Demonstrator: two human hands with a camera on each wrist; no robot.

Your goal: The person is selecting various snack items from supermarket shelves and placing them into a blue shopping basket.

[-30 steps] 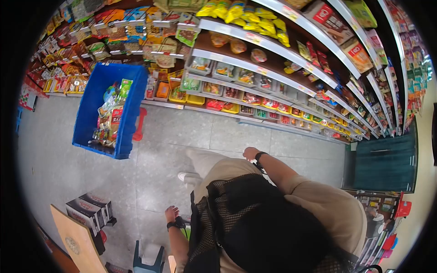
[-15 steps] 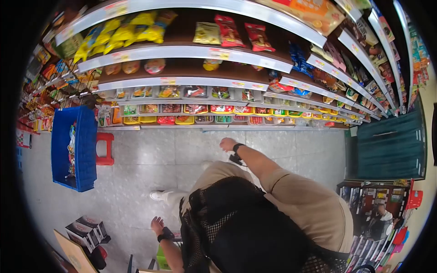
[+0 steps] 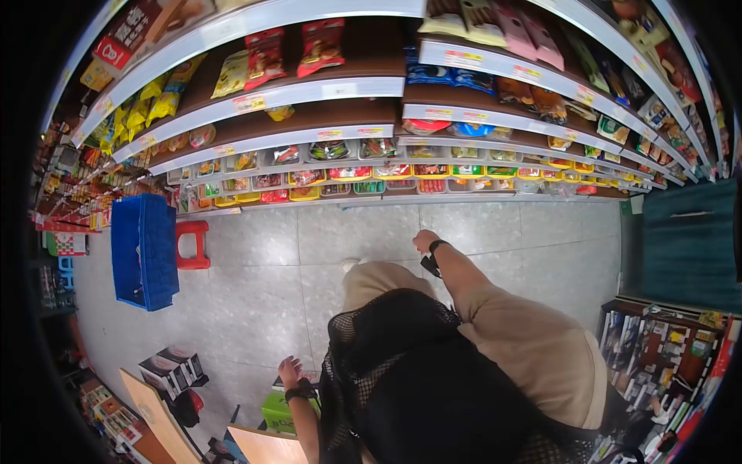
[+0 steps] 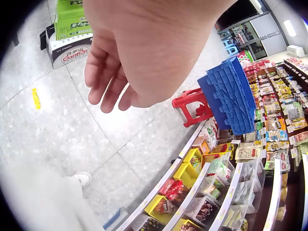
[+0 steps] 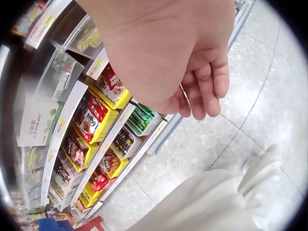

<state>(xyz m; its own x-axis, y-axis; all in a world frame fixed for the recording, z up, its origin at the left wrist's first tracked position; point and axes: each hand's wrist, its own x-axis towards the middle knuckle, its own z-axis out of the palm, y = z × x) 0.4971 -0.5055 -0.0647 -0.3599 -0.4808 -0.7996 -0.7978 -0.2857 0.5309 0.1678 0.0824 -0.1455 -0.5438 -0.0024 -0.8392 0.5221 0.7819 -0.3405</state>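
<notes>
My left hand (image 3: 290, 371) hangs beside my body with loosely bent fingers and holds nothing. Its relaxed fingers (image 4: 108, 79) show over the floor in the left wrist view. On the other side, my right hand (image 3: 424, 241) is held low in front of the shelves, also without anything in it. Its fingers (image 5: 206, 82) are softly curled near the lower shelf bins in the right wrist view. A blue crate (image 3: 158, 251) stands at the left by a red stool (image 3: 202, 246); its near wall hides most of what lies inside.
Long shelves (image 3: 340, 89) of packaged snacks run across the front, with yellow bins (image 5: 103, 126) on the lower tiers. Black and white cartons (image 3: 171, 370), a green box (image 3: 278, 412) and a wooden board (image 3: 158, 414) stand behind at the left. A dark green curtain (image 3: 684, 255) hangs at the right.
The view has turned and moved right along the shelves, so the blue crate and red stool now appear farther left and the crate's contents are mostly hidden. Both hands stay empty.
</notes>
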